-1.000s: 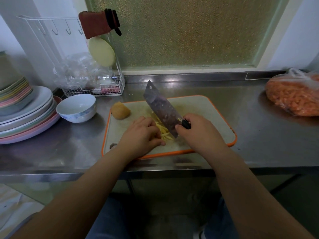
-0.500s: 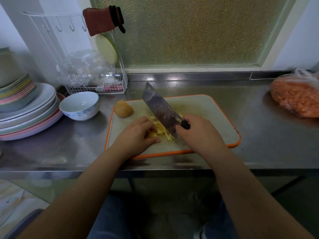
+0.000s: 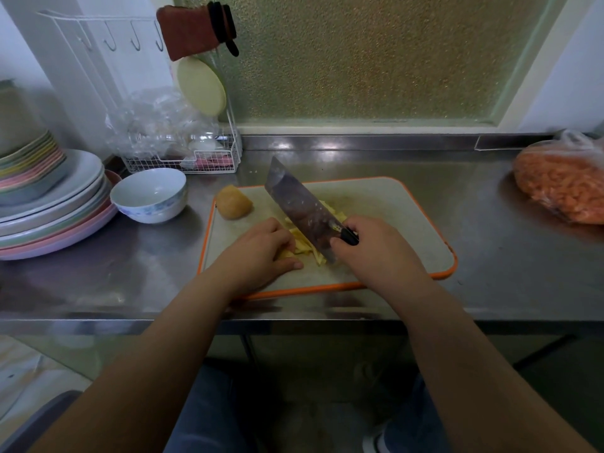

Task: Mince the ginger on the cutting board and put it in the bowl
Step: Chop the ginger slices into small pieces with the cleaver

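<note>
Yellow ginger strips [image 3: 305,245] sit between hands: left hand [image 3: 261,253] curled pinning them, right hand [image 3: 376,250] gripping the cleaver [image 3: 299,206].

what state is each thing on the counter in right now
ginger strips: cut into strips, not minced
ginger chunk: uncut, at the board's far left corner
cleaver: held by right hand
left hand: pressing on the strips
bowl: upright, empty
cutting board: flat on counter
</note>
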`<state>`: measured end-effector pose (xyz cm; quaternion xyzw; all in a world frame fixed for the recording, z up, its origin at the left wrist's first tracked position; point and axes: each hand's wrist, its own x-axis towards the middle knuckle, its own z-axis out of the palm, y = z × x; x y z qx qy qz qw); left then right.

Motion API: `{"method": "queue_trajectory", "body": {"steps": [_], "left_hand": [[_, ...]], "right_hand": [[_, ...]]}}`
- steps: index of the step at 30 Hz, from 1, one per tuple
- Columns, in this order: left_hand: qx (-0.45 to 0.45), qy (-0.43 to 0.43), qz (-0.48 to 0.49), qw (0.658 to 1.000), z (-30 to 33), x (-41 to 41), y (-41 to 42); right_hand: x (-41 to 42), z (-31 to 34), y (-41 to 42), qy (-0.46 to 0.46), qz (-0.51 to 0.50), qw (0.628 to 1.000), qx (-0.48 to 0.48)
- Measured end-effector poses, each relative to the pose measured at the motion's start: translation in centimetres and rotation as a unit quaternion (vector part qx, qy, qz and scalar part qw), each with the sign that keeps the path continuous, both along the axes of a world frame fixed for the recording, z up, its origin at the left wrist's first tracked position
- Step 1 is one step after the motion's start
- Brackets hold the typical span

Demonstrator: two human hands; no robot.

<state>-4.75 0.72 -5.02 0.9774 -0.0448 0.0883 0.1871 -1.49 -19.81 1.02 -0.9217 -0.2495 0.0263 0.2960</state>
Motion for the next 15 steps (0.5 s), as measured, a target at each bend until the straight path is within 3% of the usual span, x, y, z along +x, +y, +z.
{"method": "queue_trajectory", "body": {"steps": [3,7,10,15], "left_hand": [[0.001,0.006,0.01,1.0,-0.1,-0.2,0.0],[-0.08,-0.04,0.048,0.995,-0.8,-1.4,0.2],[-0.071,-0.098,0.069,0.99,-1.5,-2.3,-0.4],[-0.052,-0.119,0.074,0.989,-1.5,-2.4,-0.7]], "right_hand": [[0.0,0.1,0.2,0.004,0.005,1.0,0.003],[0.0,0.4,0.5,0.02,0.017,1.0,-0.015],[0.0,0.6,1.0,0.027,0.03,0.998,-0.045],[0.3,0.3,2.0,0.031,0.042,0.995,-0.08]]}}
